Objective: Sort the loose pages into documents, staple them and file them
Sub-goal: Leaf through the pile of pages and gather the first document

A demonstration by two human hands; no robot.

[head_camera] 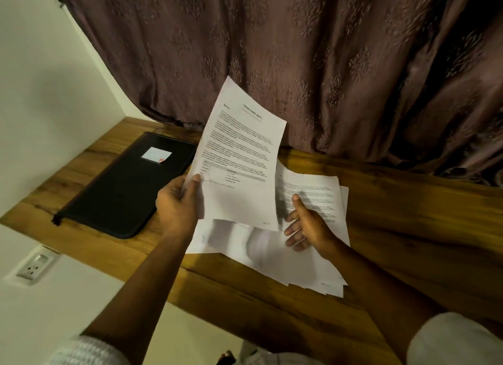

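Note:
My left hand (178, 205) pinches the lower left edge of a printed page (239, 158) and holds it raised and tilted above the wooden desk (408, 207). Under it lies a loose pile of white pages (272, 250), spread unevenly. My right hand (307, 226) hovers over the right part of that pile, fingers relaxed and thumb up, holding nothing. A black zipped folder (122, 190) with a small white label lies flat on the desk to the left of the pages. No stapler is in view.
A brown patterned curtain (299, 65) hangs behind the desk and touches its back edge. A white wall (40, 92) stands on the left, with a wall socket (35, 266) below the desk's front left edge.

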